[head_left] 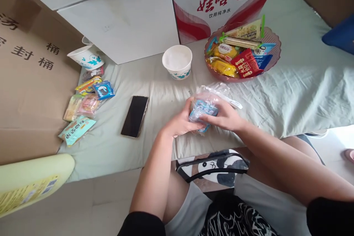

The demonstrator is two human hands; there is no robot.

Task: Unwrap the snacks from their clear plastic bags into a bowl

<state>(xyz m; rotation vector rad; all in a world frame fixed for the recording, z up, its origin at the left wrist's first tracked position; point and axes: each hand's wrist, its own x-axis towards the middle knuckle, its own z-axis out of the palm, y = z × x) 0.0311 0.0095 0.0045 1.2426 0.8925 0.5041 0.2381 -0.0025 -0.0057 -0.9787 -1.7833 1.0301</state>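
Both hands meet over the pale green sheet (290, 92) and grip a clear plastic bag (214, 92) with a blue snack packet (204, 108) inside. My left hand (181, 121) wraps the bag from the left, fingers curled around it. My right hand (225, 116) closes over its right side and top. The bag's open, crumpled end sticks up behind the fingers.
A pink dish (272, 40) of wrapped snacks stands at the back right, a white paper bowl (177, 61) left of it, a black phone (135, 115) further left. Loose snack packets (88, 99) and a tipped paper bowl (86, 57) lie by the brown carton (30, 81). White boxes (124, 14) line the back.
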